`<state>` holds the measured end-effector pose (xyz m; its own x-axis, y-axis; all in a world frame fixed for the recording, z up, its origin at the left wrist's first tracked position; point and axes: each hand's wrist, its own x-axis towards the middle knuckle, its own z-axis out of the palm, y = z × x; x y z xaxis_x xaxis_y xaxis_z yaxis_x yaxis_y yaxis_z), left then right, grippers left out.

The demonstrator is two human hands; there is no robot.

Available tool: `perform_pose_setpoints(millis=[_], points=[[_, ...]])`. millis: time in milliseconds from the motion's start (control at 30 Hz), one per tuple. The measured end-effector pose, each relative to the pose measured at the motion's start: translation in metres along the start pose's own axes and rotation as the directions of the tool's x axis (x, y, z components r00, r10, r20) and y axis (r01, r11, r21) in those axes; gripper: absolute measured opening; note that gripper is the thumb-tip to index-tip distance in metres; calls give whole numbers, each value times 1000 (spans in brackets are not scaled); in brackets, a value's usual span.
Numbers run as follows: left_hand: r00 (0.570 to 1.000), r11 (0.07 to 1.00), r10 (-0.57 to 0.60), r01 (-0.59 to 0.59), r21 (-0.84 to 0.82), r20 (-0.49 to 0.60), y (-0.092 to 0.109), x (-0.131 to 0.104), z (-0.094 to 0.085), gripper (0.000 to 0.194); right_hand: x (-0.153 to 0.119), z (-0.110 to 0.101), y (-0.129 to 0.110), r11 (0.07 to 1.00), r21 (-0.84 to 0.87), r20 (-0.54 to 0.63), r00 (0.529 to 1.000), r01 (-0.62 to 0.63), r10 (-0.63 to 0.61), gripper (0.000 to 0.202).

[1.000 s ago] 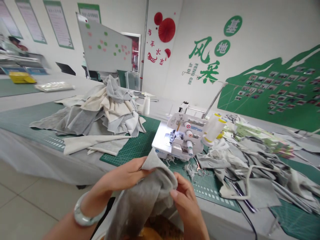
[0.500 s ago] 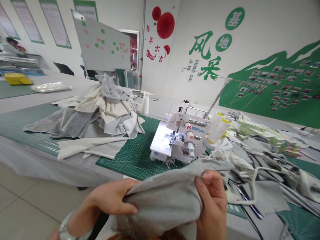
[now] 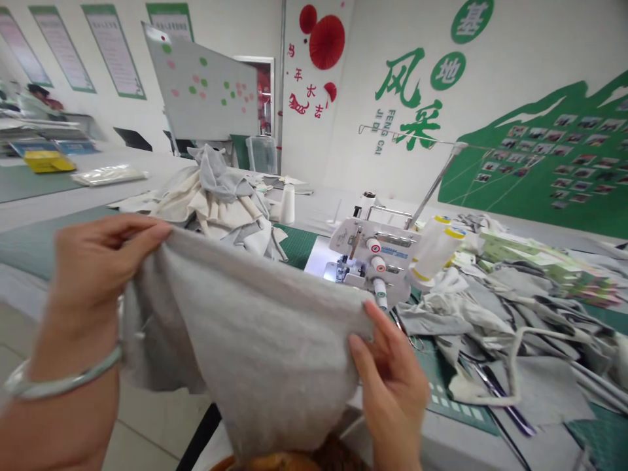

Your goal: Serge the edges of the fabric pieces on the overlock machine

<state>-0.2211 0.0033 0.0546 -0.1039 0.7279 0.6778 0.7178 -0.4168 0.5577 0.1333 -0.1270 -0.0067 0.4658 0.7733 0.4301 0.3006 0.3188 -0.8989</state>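
Note:
A piece of grey fabric [image 3: 265,320] is stretched between my hands in front of the sewing table. My left hand [image 3: 101,261], with a pale bangle on its wrist, pinches the upper left corner of the cloth. At the right end of the same edge, my right hand [image 3: 392,366] grips it between thumb and fingers. The lower part of the cloth hangs down toward my lap. Just behind it stands a white overlock sewing machine [image 3: 373,252], its lamp lit and its lower front covered by the fabric.
A heap of grey and cream cloth pieces [image 3: 220,203] lies behind my left hand. White thread cones [image 3: 436,248] stand beside the machine. To the right are fabric scraps [image 3: 490,301] and scissors [image 3: 505,399]. A person [image 3: 42,101] is at the far left.
My left hand has moved up and to the left, spreading the bunched fabric out wide. The right hand has shifted slightly left and stays on the cloth.

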Motion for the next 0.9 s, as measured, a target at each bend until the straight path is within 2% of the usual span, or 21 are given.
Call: perform_pose_setpoints(millis=[33, 67, 133, 167, 233, 300, 367, 400, 433, 467, 500, 567, 633, 700, 833, 900], points=[[998, 992, 20, -14, 126, -51, 6, 15, 23, 26, 8, 9, 5, 999, -9, 58, 998, -39, 40, 42], [994, 979, 45, -64, 194, 97, 10, 26, 47, 28, 16, 18, 12, 999, -32, 76, 996, -38, 41, 41], [967, 968, 64, -120, 220, 245, 13, 35, 94, 22, 27, 33, 29, 990, -140, 99, 995, 18, -4, 39], [944, 960, 76, -156, 231, 321, 15, 32, 114, 18, 30, 38, 37, 979, -196, 106, 994, 53, -32, 41], [912, 953, 129, -222, 205, 389, 25, 15, 144, 18, 32, 46, 50, 955, -267, 123, 988, 127, -97, 43], [870, 933, 296, -352, 76, 394, 46, -10, 162, 27, 32, 49, 58, 934, -305, 147, 978, 185, -145, 44], [777, 878, 473, -454, -151, 415, 75, -34, 172, 29, 30, 50, 62, 916, -331, 165, 970, 225, -179, 43], [708, 836, 546, -495, -236, 448, 89, -44, 175, 30, 30, 49, 63, 907, -345, 166, 967, 241, -194, 43], [639, 803, 592, -521, -290, 491, 100, -52, 178, 31, 30, 48, 63, 897, -361, 161, 965, 254, -208, 42], [608, 793, 604, -522, -313, 515, 109, -57, 180, 32, 30, 45, 63, 887, -382, 153, 964, 261, -218, 41], [593, 793, 603, -517, -322, 534, 115, -61, 181, 32, 30, 42, 62, 876, -406, 144, 965, 260, -220, 41], [605, 813, 578, -489, -318, 548, 119, -65, 183, 32, 30, 35, 59, 856, -453, 144, 968, 248, -204, 41], [611, 821, 568, -470, -325, 552, 118, -66, 181, 31, 29, 29, 54, 838, -488, 165, 969, 244, -186, 42], [598, 820, 570, -462, -338, 564, 116, -66, 177, 29, 29, 26, 47, 816, -519, 207, 964, 254, -168, 43], [582, 824, 564, -440, -357, 585, 117, -64, 171, 30, 30, 27, 36, 763, -569, 330, 935, 307, -130, 45], [581, 829, 555, -438, -347, 595, 120, -63, 170, 34, 31, 30, 34, 741, -595, 346, 931, 312, -114, 44]])
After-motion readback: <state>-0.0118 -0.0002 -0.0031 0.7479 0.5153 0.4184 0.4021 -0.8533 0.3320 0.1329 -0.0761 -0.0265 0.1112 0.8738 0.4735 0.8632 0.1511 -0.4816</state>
